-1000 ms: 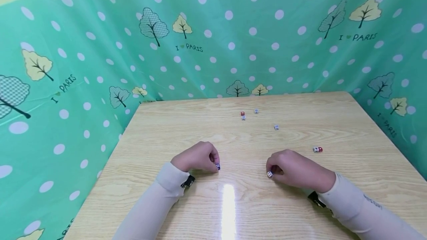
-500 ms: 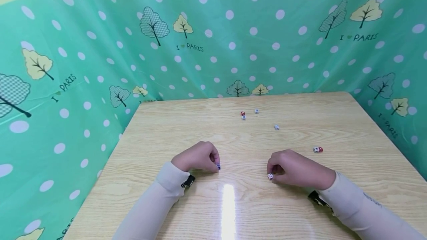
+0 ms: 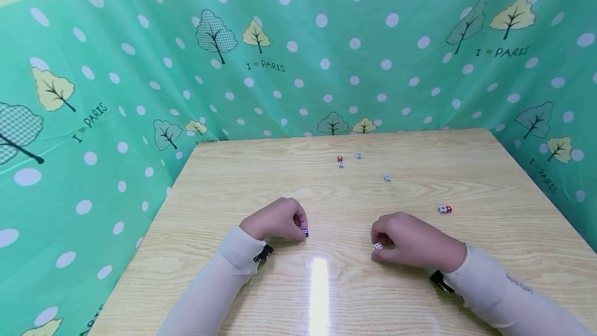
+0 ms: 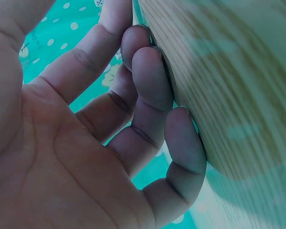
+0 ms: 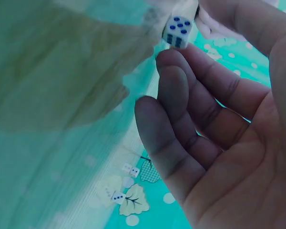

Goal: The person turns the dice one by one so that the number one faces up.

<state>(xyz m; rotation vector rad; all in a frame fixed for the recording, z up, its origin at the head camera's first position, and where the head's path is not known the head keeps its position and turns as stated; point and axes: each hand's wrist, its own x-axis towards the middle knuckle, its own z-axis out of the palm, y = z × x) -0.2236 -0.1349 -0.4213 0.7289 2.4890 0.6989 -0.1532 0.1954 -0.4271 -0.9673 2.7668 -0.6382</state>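
Note:
My left hand pinches a small blue-and-white die between thumb and fingertip at the tabletop. The left wrist view shows its other fingers curled, their tips against the wood; the held die is out of sight there. My right hand has thumb and index finger curled round a white die, whose five-dot face points up in the head view. Seen from the right wrist, this die has blue dots and sits right by the fingertips, the thumb close above it.
Farther back on the wooden table a red die stands against a white die. Two more white dice lie apart, one die behind the other die. Right of my right hand, a white die adjoins a red die.
My right thumb and fingers have shifted and spread a little round the white die, which has turned slightly and moved a bit nearer to me. The left hand stays still.

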